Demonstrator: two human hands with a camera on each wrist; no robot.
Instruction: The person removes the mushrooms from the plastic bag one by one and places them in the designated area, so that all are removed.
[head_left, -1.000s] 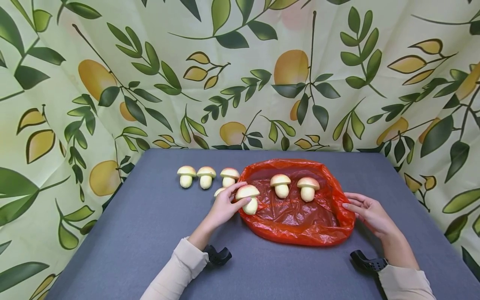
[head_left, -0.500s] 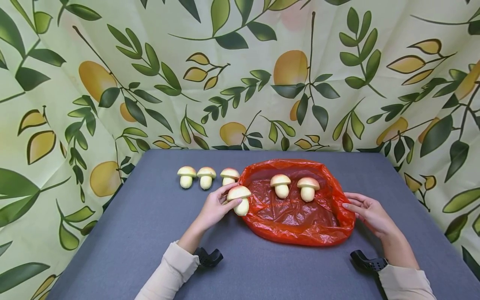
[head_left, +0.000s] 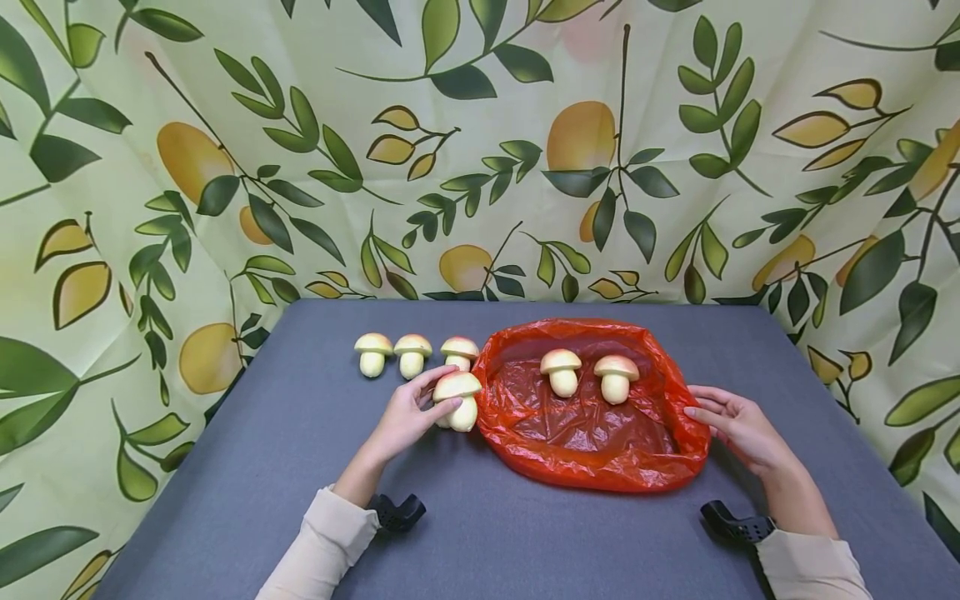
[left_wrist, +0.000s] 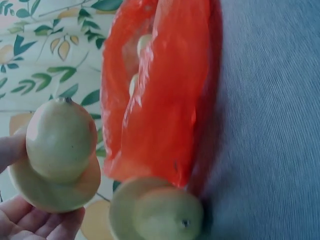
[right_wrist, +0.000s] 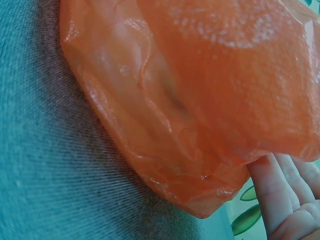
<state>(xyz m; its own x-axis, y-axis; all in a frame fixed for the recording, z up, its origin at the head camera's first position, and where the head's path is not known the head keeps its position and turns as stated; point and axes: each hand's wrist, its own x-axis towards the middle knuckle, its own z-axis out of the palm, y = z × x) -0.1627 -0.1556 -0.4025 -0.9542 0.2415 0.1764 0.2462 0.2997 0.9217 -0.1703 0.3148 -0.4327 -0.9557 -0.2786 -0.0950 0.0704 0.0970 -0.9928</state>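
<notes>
My left hand pinches a toy mushroom between thumb and fingers, just outside the left side of a red plastic bag. Beneath it, another mushroom lies on the table against the bag, mostly hidden in the head view. At the bag's right side, my right hand holds the rim, thumb over the edge and fingers outside. The bag is spread wide, and two mushrooms, one on the left and one on the right, lie inside it.
Three mushrooms form a row behind my left hand: a left one, a middle one and a right one close to the bag. A grey-blue table carries everything, with a fruit-patterned cloth hanging behind it.
My left hand has drawn leftward from over the bag's left rim, still holding the mushroom, and is now over the table beside the bag. My right hand and the bag stay put.
</notes>
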